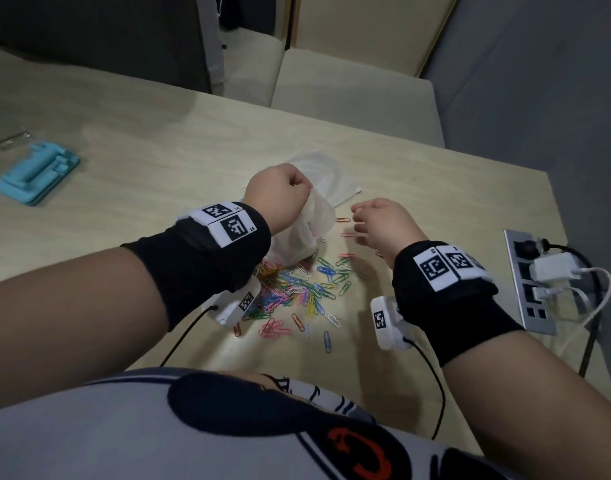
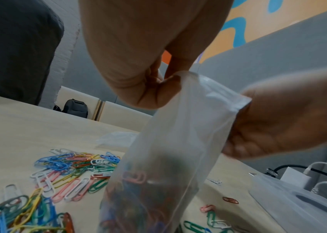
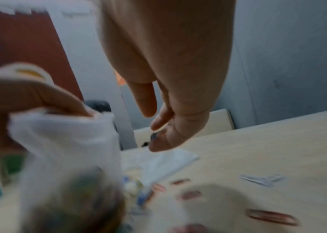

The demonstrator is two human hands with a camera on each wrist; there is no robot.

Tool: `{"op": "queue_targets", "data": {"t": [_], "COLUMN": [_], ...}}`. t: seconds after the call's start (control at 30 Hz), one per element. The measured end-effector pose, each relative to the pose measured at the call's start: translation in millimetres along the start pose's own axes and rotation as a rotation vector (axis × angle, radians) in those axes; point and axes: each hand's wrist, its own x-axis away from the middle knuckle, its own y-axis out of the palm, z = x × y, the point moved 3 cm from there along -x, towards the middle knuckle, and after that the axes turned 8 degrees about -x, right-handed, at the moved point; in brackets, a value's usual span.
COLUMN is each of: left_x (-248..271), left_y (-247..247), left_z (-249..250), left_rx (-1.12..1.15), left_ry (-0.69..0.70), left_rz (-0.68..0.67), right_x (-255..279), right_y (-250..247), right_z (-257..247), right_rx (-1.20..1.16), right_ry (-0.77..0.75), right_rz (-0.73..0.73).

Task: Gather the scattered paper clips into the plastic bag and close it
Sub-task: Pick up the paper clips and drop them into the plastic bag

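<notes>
A clear plastic bag (image 1: 311, 233) hangs upright over the table (image 1: 158, 133), with several coloured paper clips in its bottom (image 2: 138, 205). My left hand (image 1: 280, 192) pinches the bag's top edge (image 2: 178, 77) between thumb and fingers. My right hand (image 1: 359, 220) hovers just right of the bag's mouth, apart from it, its fingers (image 3: 148, 102) loosely curled. I see nothing held in it; the right wrist view is blurred. A pile of loose paper clips (image 1: 297, 289) lies on the table in front of the bag, partly hidden by my left wrist. A few more clips (image 1: 345, 233) lie under my right hand.
A second flat piece of clear plastic (image 1: 345, 194) lies behind the bag. A light blue plastic object (image 1: 37, 174) sits at the far left. A built-in power strip (image 1: 529, 282) with white chargers and cables sits by the table's right edge. Chairs stand beyond the far edge.
</notes>
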Motion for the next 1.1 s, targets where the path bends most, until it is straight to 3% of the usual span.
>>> {"op": "queue_targets", "data": {"t": [0.07,0.13,0.2,0.43,0.63,0.9,1.0,1.1], "left_x": [-2.8,-5.0,-6.7,-8.1,-5.2,5.1,7.7,9.2], "left_y": [-5.1,-10.8,-15.7,-29.4,-30.7,-21.0,-19.1,-17.9], "left_z": [-2.5,-4.8,-6.4,-6.8,-7.2,-14.2,-16.9,-19.7], "left_rx": [-0.002,0.002,0.011,0.044,0.025,-0.006,-0.029,-0.075], "left_ry": [0.005,0.011,0.015,0.028,0.032,0.071,0.076,0.061], "left_rz": [0.025,0.057,0.093,0.255,0.25,0.152,0.109,0.075], "right_x": [-15.5,-25.4,-28.4,5.4,43.3,42.5,36.6,31.1], "right_y": [-7.3,-9.0,-0.2,63.4,91.2,76.7,60.8,40.0], "right_z": [18.2,36.4,49.4,51.2,58.2,73.1,72.3,66.7], "right_rx": [0.38,0.575,0.661,0.759,1.121,1.02,0.889,0.587], "right_ry": [0.039,0.087,0.053,-0.301,-0.448,-0.502,-0.429,-0.246], "right_rz": [0.042,0.064,0.037,-0.24,-0.428,-0.29,-0.226,-0.145]}}
